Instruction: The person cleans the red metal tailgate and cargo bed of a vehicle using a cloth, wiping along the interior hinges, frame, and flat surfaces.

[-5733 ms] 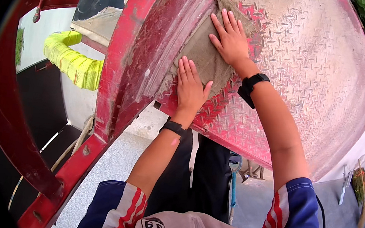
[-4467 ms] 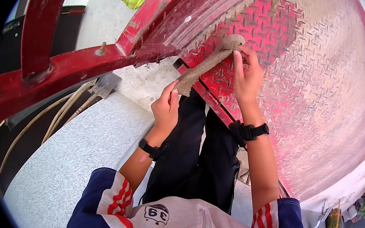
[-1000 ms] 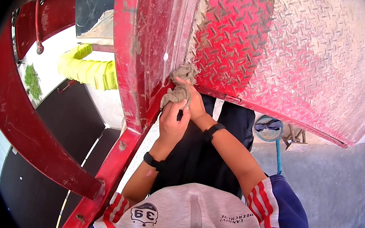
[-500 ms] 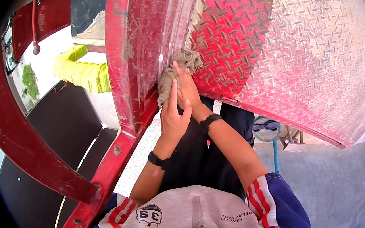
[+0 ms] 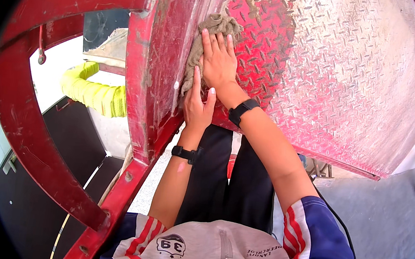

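Note:
A dirty grey-brown rag [image 5: 213,29] lies pressed against a red metal tread plate [image 5: 334,77] with a raised diamond pattern, right beside a red steel post [image 5: 160,74]. My right hand [image 5: 218,62] lies flat on the rag, fingers spread and pointing up. My left hand [image 5: 197,105] sits just below it, palm against the rag's lower end at the plate's edge. Both wrists carry black bands. The plate is clean and bright red around the rag and dusty grey farther right.
A curved red steel frame [image 5: 31,126] arcs down the left. Behind it is a yellow ribbed hose [image 5: 95,95] and a black surface [image 5: 46,173]. Grey pavement [image 5: 385,219] lies lower right, and my dark trousers [image 5: 226,187] show below the plate.
Over the earlier frames both hands moved the rag from the plate's face to its left edge by the post. In the last half second the rag and both hands slid upward along that edge.

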A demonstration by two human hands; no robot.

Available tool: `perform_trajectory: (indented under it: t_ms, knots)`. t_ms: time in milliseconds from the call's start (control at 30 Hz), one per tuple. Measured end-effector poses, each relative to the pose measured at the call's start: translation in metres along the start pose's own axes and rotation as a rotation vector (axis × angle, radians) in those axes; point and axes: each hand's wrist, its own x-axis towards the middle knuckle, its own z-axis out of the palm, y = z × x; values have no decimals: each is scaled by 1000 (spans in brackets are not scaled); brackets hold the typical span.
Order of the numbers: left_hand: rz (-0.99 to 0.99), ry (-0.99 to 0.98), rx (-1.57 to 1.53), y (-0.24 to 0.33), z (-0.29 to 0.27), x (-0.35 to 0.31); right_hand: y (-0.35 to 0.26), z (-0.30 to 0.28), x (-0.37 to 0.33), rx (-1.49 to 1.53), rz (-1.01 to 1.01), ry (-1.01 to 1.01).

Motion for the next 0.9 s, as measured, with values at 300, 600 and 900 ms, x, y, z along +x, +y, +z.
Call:
perform_trajectory:
  t_ms: [300, 600, 900]
  knots:
    - [152, 14, 520, 13, 24, 60, 40, -26, 70, -282, -155, 71]
    - [80, 88, 451, 44, 54, 112, 57, -46, 136, -470, -210, 126]
    - [70, 215, 689, 95, 39, 135, 68, -51, 155, -490, -239, -26]
